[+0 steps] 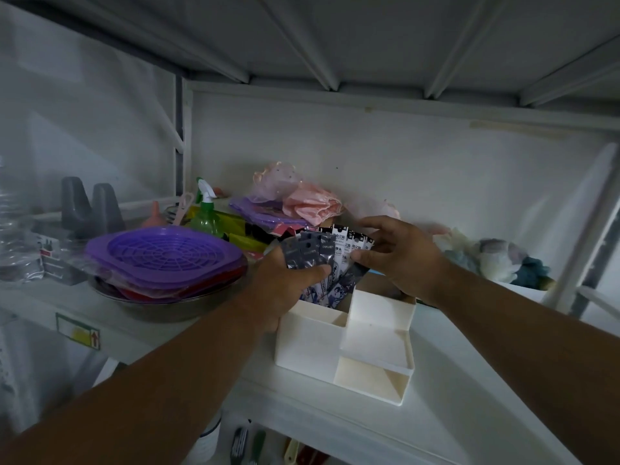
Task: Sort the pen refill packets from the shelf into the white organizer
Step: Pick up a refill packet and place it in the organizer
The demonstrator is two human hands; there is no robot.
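Head-camera footage looked down into a dim white metal shelf [453, 414], where a white organizer [310, 344] of smooth, matte plastic stood with stepped, box-shaped compartments, the tallest at the back and a shallow open tray at the front right. Glossy pen refill packets [330, 255] rose in a fanned bunch from its back left compartment, some crinkled grey foil, others white with black print, and lower ones printed with blue cartoon figures. The left hand [288, 286] gripped the grey packets, thumb curled across their fronts and fingers hidden behind them, its heel just beside the organizer's left wall. The right hand [402, 260] had its fingers loosely curled and partly spread; its thumb and forefinger touched the right edge of the white packets, though whether they truly pinched one could not be told. Left of the organizer, a round purple plastic strainer [167, 255] with a web-like grid lay nested on red plastic inside a dull steel bowl [161, 303]. Behind it stood a translucent green spray bottle [206, 213] with a white trigger, and farther back lay crumpled pink fabric [308, 199] and purple plastic film. Soft pastel fluffy bundles [496, 260] lay well apart at the right.
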